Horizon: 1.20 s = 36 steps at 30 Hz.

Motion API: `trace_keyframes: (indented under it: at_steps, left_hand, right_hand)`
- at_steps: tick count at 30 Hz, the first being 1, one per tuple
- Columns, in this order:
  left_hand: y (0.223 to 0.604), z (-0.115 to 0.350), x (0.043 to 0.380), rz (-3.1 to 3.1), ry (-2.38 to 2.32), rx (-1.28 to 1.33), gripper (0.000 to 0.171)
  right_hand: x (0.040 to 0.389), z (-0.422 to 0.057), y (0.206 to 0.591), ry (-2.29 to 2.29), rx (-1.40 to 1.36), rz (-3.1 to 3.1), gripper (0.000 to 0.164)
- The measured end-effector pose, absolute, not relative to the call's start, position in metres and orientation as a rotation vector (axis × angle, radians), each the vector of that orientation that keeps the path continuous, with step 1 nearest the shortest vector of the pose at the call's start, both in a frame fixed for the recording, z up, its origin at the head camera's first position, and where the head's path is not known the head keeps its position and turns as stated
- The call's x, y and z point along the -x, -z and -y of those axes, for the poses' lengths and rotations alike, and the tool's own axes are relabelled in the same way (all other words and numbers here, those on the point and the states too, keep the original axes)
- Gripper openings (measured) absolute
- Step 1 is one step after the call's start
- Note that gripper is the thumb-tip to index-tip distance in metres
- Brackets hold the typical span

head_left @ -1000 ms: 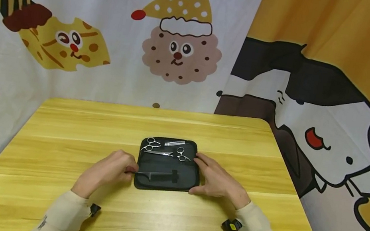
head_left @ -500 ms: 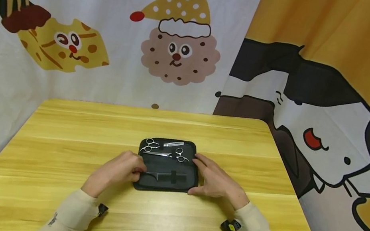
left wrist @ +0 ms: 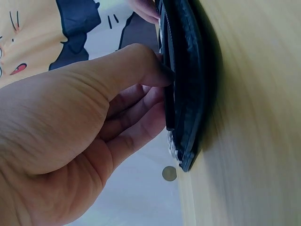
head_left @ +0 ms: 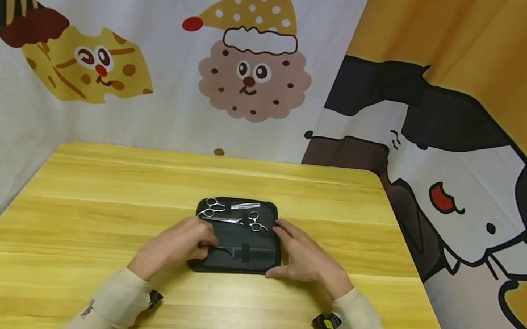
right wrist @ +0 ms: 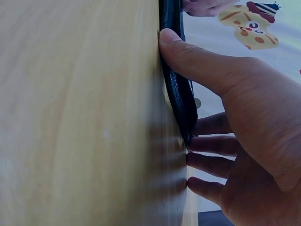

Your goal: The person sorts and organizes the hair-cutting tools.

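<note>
A black zip case [head_left: 226, 267] lies flat and open on the wooden table. My left hand [head_left: 178, 246] reaches over its left side and pinches the handle end of a black comb [head_left: 259, 251] between thumb and fingers. The comb's body passes under a small black strap [head_left: 245, 252]. In the left wrist view, the thumb [left wrist: 141, 66] presses against the dark comb near the case edge. My right hand [head_left: 310, 258] touches the right edge of the case with spread fingers; its thumb [right wrist: 176, 44] rests along that edge in the right wrist view.
Two pairs of silver hairdressing scissors lie in the upper half of the case: one with its handles [head_left: 211, 208] at the left, the other with its handles [head_left: 255, 221] at the right. The wooden table [head_left: 111, 180] meets a printed curtain [head_left: 94, 120] at its far edge.
My left hand has moved right over the case, sliding the comb further under the strap. My right hand has stayed at the right edge.
</note>
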State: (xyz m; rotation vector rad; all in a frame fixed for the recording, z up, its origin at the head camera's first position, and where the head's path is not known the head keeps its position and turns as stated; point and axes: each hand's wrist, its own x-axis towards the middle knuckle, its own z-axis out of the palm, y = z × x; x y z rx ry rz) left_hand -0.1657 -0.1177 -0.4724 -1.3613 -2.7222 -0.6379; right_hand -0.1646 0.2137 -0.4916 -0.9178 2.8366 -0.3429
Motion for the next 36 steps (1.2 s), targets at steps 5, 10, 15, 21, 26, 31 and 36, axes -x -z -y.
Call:
trace_keyframes:
  at_steps: [5,10,15,21,26,31,36]
  left_hand:
    - [0.472,0.111,0.168,2.739,0.623,1.374,0.018]
    - [0.474,0.109,0.169,2.752,0.633,1.359,0.019]
    - [0.479,0.108,0.17,2.731,0.628,1.366,0.02]
    - [0.48,0.108,0.17,2.745,0.65,1.343,0.02]
    - [0.48,0.108,0.169,2.753,0.673,1.327,0.021]
    - [0.475,0.112,0.173,2.79,0.766,1.279,0.016]
    - [0.471,0.12,0.183,2.725,0.942,1.077,0.02]
  right_hand:
    - [0.165,-0.213,0.492,0.353,0.911,-2.835,0.119]
    - [0.165,-0.213,0.491,0.355,0.913,-2.835,0.119]
    - [0.165,-0.214,0.493,0.339,0.918,-2.838,0.12]
    - [0.164,-0.213,0.493,0.34,0.921,-2.835,0.12]
    - [0.165,-0.213,0.492,0.354,0.92,-2.837,0.12]
    - [0.165,-0.213,0.493,0.376,0.92,-2.834,0.12]
    - [0.165,-0.212,0.494,0.375,0.904,-2.826,0.12]
